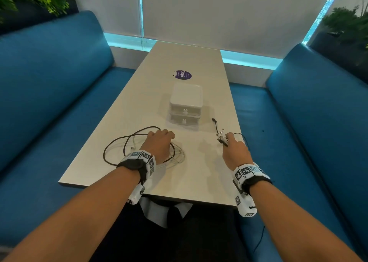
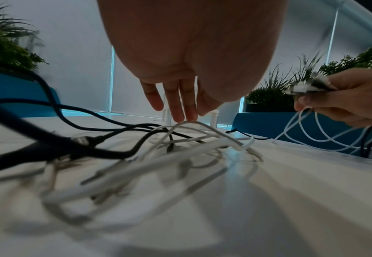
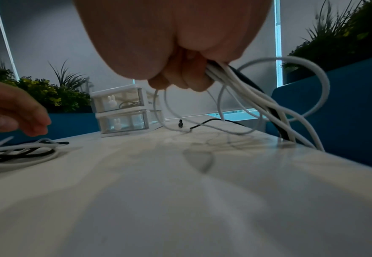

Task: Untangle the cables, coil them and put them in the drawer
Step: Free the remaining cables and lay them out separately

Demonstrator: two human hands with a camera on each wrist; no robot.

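Note:
A loose tangle of black and white cables (image 1: 127,148) (image 2: 136,149) (image 3: 22,153) lies on the near left of the pale table (image 1: 199,172). My left hand (image 1: 159,142) (image 2: 176,104) (image 3: 11,111) hovers over it, fingers straight and pointing down at a raised white loop. My right hand (image 1: 233,148) (image 3: 180,78) (image 2: 338,97) grips a bunch of white and black cables (image 3: 246,90) near their plugs (image 1: 221,137), above the table's right edge; the loops hang down. A small white two-drawer box (image 1: 185,106) (image 3: 123,111) stands mid-table, both drawers closed.
Blue benches (image 1: 51,94) line both sides of the table. A black cable end (image 1: 214,122) lies right of the drawer box. A purple sticker (image 1: 183,74) sits beyond the box. Plants (image 1: 346,24) stand behind the benches.

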